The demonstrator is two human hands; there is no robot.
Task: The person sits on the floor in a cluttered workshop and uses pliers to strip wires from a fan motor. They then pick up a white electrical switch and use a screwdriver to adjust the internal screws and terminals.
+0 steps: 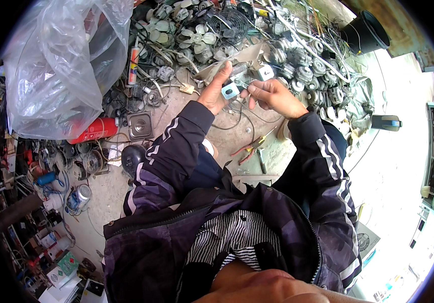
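Note:
Out in front of me, my left hand (215,92) holds a metal part with mounting brackets (231,91) from its left side, thumb pointing up. The near bracket is a pale plate with a dark hole; another pale end shows farther right. My right hand (276,97) has thumb and forefinger pinched together at the part's near right side. Whether a small piece sits between those fingertips is too small to tell. Behind the part lies a torn brown cardboard-like sheet (251,52). On the floor below my hands rest red-handled pliers (249,149) and another slim tool (262,160).
A heap of fan motors (303,73) and fan blades (198,36) spreads beyond my hands. At left are a big clear plastic bag (65,65), a red cylinder (94,131), a square metal pan (140,125) and a sealant tube (133,65). A black bucket (366,33) stands far right.

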